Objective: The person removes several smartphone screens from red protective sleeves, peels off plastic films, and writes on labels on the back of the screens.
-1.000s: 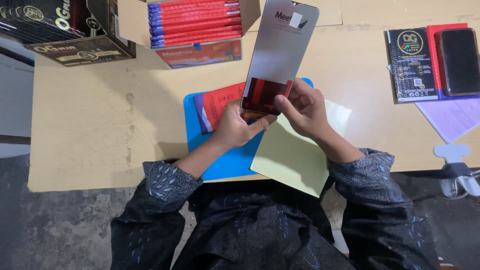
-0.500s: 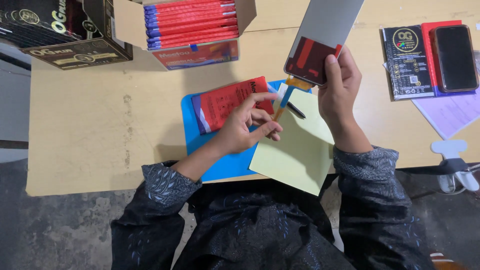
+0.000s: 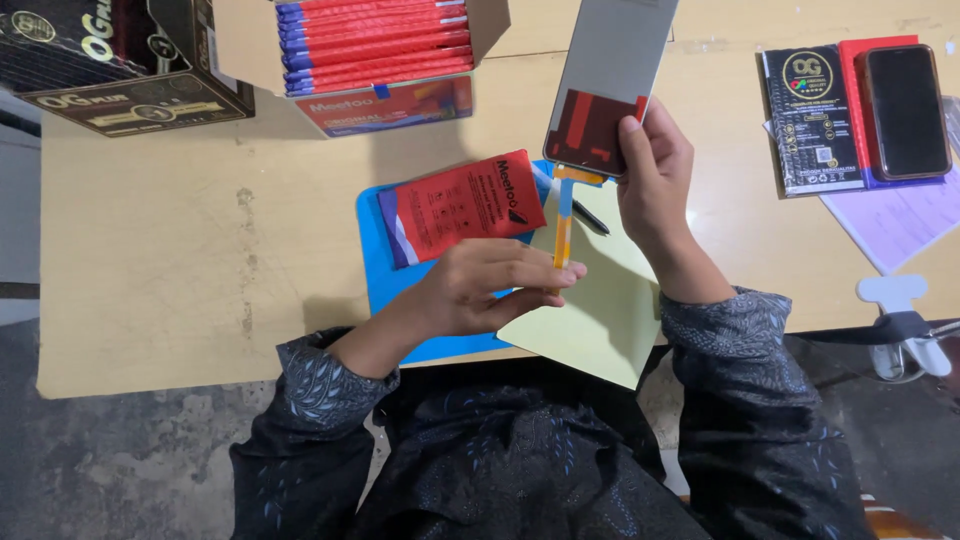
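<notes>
Your right hand [image 3: 655,165] grips flat grey phone screen panel [image 3: 610,85], raised above tabletop [image 3: 180,260]. Your left hand [image 3: 490,285] fingers pinch panel's thin orange-blue flex strip [image 3: 563,225], above blue mat [image 3: 385,270], beside red packet [image 3: 465,205].

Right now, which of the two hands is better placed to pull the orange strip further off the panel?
Probably the left hand: its fingertips already pinch the orange strip, while the right hand grips the grey panel.
</notes>
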